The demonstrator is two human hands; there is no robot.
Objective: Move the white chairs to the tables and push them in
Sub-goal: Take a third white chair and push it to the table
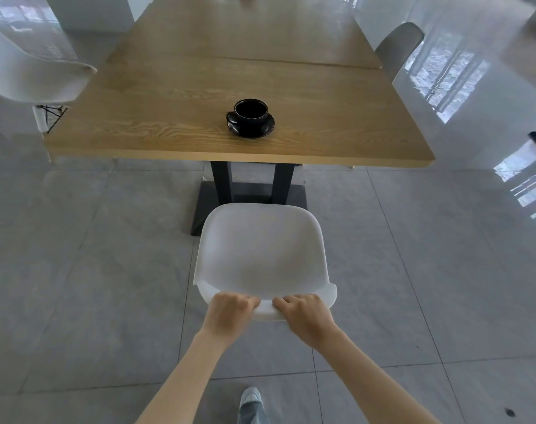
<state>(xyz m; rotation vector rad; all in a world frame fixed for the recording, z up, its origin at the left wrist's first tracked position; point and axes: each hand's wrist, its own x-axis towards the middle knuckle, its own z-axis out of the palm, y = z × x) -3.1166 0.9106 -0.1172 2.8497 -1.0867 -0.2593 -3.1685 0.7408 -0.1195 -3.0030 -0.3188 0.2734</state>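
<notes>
White chair backrest gripped by left hand, right hand.

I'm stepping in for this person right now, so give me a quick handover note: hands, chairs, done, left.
Left hand and right hand: both gripping the backrest top of the white chair.
That chair faces the wooden table end, still short of it, not pushed in.
Second white chair sits at the table's left side, not tucked under.
Black cup and saucer near the table edge.
Left: push this chair in, then the other.

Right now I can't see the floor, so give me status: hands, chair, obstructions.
Left hand, right hand gripping white chair backrest. Chair short of wooden table, not pushed in. Nothing blocking.
</notes>
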